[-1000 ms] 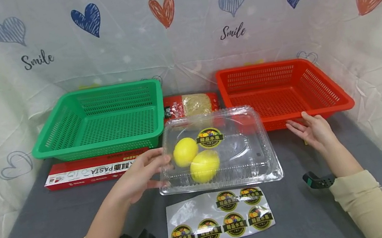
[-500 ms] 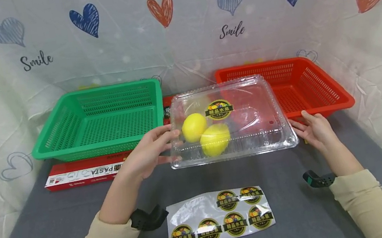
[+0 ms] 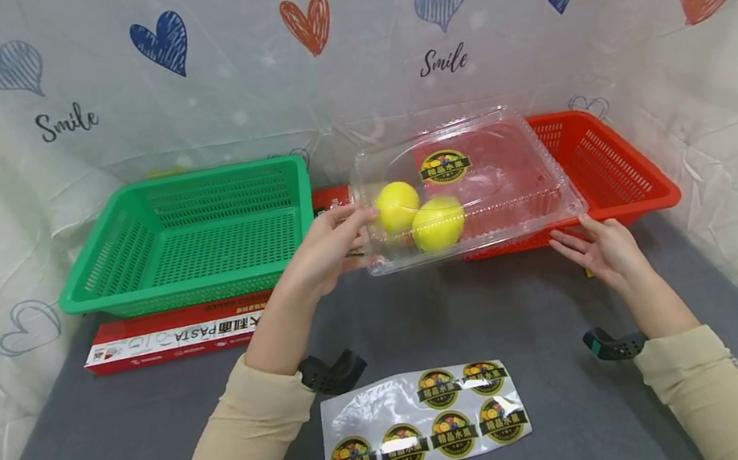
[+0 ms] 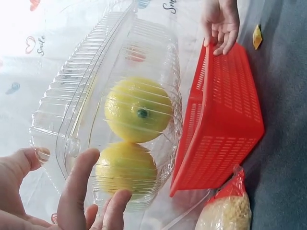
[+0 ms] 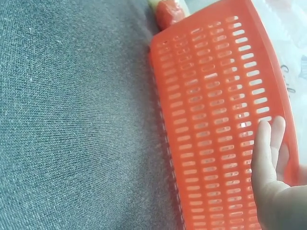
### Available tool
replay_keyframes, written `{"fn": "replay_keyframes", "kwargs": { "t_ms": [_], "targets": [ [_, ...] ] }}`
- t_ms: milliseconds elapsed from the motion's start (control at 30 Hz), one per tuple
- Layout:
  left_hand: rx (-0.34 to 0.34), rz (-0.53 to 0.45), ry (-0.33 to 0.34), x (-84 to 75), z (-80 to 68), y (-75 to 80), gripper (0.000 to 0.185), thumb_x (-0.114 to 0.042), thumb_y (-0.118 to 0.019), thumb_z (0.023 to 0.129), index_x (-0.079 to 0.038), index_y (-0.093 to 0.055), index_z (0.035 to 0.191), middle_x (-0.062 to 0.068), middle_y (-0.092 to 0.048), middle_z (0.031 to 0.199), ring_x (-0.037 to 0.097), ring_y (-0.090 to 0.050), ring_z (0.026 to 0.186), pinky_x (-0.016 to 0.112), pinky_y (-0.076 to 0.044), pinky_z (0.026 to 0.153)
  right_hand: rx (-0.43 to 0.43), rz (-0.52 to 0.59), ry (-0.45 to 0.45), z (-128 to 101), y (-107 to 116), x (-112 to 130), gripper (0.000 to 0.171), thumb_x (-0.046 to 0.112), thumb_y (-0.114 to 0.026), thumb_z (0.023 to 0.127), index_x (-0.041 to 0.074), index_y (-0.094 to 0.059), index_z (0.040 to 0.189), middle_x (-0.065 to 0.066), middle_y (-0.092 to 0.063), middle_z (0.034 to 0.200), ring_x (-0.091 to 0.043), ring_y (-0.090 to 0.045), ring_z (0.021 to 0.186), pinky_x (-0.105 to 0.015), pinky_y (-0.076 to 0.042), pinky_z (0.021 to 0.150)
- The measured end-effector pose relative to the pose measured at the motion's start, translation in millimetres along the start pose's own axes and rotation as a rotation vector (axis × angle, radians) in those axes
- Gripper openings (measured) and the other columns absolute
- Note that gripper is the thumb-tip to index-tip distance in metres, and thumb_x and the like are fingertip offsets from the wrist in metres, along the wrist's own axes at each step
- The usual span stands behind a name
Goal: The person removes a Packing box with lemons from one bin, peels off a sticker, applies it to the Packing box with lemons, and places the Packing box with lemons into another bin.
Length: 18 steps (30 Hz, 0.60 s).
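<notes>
My left hand (image 3: 325, 253) pinches the left edge of a clear plastic clamshell box (image 3: 493, 181), thumb on one side of its rim and fingers on the other. Two yellow lemons (image 3: 439, 223) lie at the box's left end, seen through its wall in the left wrist view. A round black-and-gold fruit sticker (image 3: 444, 167) is on its lid. The box is raised and tilted over the left part of a red basket (image 3: 621, 159). My right hand (image 3: 607, 251) holds that basket's front rim, fingers against the outer wall (image 5: 206, 124).
A green basket (image 3: 192, 292) stands at the back left, with a red-and-white pasta box (image 3: 175, 340) before it. A red bag of noodles (image 4: 228, 208) lies between the baskets, partly hidden. A sticker sheet (image 3: 376, 404) lies at the front of the grey table.
My left hand has carried the clamshell box with the lemons up, back and to the right, from above the table to over the red basket. My right hand has stayed at the basket's rim.
</notes>
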<state>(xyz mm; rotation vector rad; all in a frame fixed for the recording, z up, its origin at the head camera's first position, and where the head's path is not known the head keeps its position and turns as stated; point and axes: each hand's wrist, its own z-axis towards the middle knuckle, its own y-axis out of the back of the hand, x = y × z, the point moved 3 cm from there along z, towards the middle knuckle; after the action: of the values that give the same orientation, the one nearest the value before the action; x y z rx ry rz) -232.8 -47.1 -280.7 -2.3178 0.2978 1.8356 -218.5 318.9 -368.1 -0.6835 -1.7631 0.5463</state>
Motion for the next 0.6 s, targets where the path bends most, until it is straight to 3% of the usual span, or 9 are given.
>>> {"fn": "replay_keyframes", "kwargs": {
  "t_ms": [333,600],
  "targets": [
    [-0.021,0.014,-0.006,-7.3,13.7,-15.1,0.049,-0.031,-0.059,0.089,-0.006,-0.045,0.129,0.007,-0.044,0.124,0.025,-0.052,0.106,0.034,-0.053,0.076,-0.028,0.007,-0.013,-1,-1,0,0.041,0.016,-0.057,0.089,0.022,-0.027,0.116,-0.001,-0.058,0.106,-0.029,-0.064,0.093,-0.045,-0.044,0.087],
    [-0.015,-0.022,-0.004,-8.8,22.0,-23.7,0.053,-0.031,-0.059,0.088,-0.007,-0.042,0.132,0.006,-0.044,0.125,0.024,-0.051,0.109,0.036,-0.053,0.077,-0.003,-0.005,-0.003,-1,-1,0,0.044,0.015,-0.058,0.088,0.021,-0.027,0.117,-0.002,-0.051,0.114,-0.029,-0.065,0.087,-0.045,-0.048,0.082]
  ]
}}
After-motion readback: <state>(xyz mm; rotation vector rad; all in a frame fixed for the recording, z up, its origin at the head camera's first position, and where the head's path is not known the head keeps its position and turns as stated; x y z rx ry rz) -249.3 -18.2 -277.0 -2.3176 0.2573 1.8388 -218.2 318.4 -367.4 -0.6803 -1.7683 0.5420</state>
